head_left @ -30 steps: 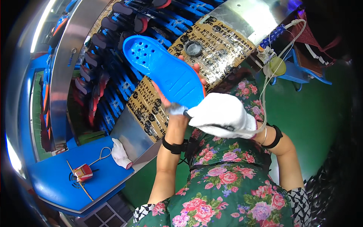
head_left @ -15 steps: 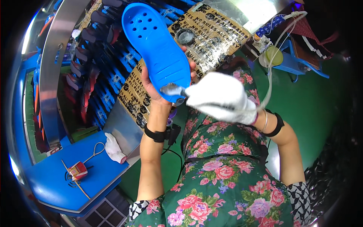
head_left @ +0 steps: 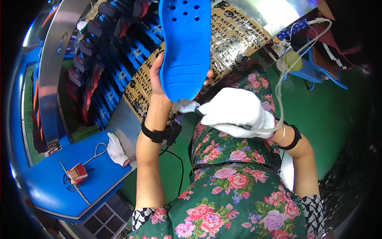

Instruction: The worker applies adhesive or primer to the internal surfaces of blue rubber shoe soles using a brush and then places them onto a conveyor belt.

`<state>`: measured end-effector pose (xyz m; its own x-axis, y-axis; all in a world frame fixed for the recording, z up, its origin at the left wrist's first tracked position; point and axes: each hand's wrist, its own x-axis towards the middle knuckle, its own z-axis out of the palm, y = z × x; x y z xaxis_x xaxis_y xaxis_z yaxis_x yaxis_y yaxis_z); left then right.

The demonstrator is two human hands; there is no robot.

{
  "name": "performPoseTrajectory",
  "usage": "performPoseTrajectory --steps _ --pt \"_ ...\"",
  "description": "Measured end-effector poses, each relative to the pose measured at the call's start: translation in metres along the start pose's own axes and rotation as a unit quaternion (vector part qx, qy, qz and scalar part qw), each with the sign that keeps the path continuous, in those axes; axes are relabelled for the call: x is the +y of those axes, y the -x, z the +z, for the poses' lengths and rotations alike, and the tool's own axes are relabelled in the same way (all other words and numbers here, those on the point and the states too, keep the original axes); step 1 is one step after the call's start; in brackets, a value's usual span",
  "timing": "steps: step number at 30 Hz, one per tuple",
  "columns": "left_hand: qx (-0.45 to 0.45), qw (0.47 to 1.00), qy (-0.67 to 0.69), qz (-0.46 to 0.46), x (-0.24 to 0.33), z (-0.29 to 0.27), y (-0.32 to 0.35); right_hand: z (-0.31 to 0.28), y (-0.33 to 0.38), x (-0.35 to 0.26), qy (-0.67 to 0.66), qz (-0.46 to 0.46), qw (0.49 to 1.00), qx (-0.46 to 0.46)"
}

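A blue shoe sole (head_left: 186, 51), with round holes at its far end and shallow grooves near the heel, is gripped from underneath by my bare left hand (head_left: 157, 77). The palm is hidden behind it; thumb and fingertips show at both edges. My right hand (head_left: 238, 111), in a white glove, is closed around a small brush (head_left: 188, 106). Its greyish bristles are at the heel's near edge; whether they touch it I cannot tell. A clear hose (head_left: 281, 93) runs along the gloved hand from the upper right.
Behind the sole lies a taped cardboard sheet (head_left: 238, 36) with dark print. Dark shoe parts (head_left: 95, 28) on blue racks stand at left. The blue surface (head_left: 47, 179) at lower left bears a spare white glove (head_left: 116, 149) and a red box (head_left: 77, 173). A blue stool (head_left: 314, 71) stands right.
The sole has moved up and slightly right, and turned more upright. The brush has gone from the heel's inner face to its near edge, with the gloved hand slightly lower.
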<state>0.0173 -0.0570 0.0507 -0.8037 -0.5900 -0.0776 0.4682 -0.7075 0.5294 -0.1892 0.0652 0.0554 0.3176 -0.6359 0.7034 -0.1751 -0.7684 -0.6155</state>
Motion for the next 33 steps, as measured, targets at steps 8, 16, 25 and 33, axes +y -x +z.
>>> performPoseTrajectory --steps 8,16,25,33 --pt "0.019 0.997 -0.064 -0.032 0.012 -0.005 0.006 -0.007 -0.01 0.01 0.043 -0.039 0.998 0.002" --pt "-0.005 0.999 -0.038 -0.023 0.018 -0.017 0.001 -0.006 -0.019 0.007 -0.119 0.144 0.98 0.069" --pt "0.043 0.987 0.157 0.016 -0.019 -0.007 0.005 -0.042 -0.046 0.034 -0.043 0.126 0.983 0.123" --pt "0.019 0.995 0.081 0.053 -0.017 0.003 0.008 -0.051 -0.065 0.019 0.007 0.035 0.993 0.109"
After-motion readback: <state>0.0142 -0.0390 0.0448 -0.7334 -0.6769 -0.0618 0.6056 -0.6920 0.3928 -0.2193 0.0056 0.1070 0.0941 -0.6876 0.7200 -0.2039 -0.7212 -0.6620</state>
